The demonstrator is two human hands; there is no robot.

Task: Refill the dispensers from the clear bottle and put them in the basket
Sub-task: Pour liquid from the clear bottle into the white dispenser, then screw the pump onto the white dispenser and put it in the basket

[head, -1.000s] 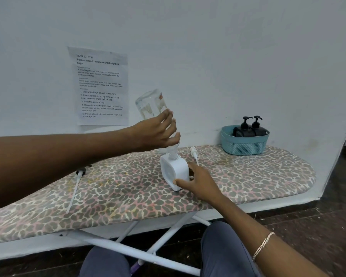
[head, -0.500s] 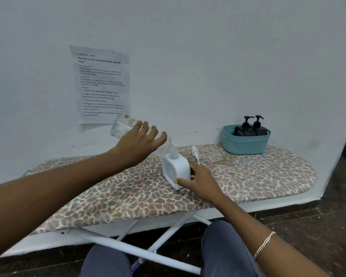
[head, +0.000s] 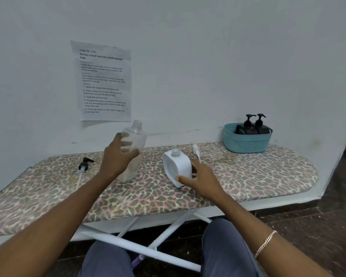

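Note:
My left hand grips the clear bottle, which stands upright and uncapped with its base at the ironing board, left of the white dispenser. The white dispenser stands open-necked in the middle of the board, and my right hand holds its right side, thumb on the front. A white pump head lies just behind it. The teal basket at the back right holds two black dispensers with pumps on.
A black pump head with a white tube lies on the leopard-print ironing board at the left. A printed sheet hangs on the wall behind. My knees and the board's white legs are below the front edge.
My left hand has tipped the clear bottle back from its upside-down pour over the white dispenser, swung it left and lowered it upright to the board. My right hand stayed on the dispenser.

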